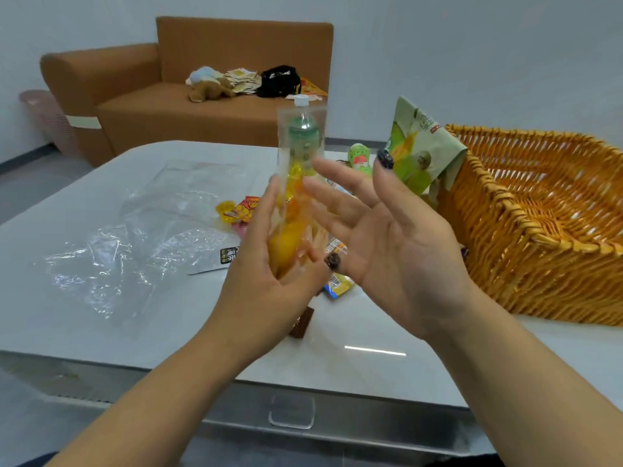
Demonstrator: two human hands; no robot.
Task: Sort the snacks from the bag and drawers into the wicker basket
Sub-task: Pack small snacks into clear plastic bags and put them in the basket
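My left hand (263, 281) grips a tall clear packet (290, 210) with yellow and orange sweets inside, held upright over the white table (371, 332). My right hand (397, 237) is open beside the packet, palm towards it and fingers spread, holding nothing. The wicker basket (526, 227) stands at the table's right. A green snack bag (421, 146) leans on the basket's left corner. Loose snacks lie behind my hands: a red and yellow packet (247, 208), a blue and yellow packet (338, 284), a brown bar (301, 323).
A crumpled clear plastic bag (141, 230) lies on the table's left half. A bottle with a white cap (301, 101) and a small green container (360, 160) stand at the back. A clear drawer handle (291, 411) is below the table edge. A brown sofa (202, 112) stands behind.
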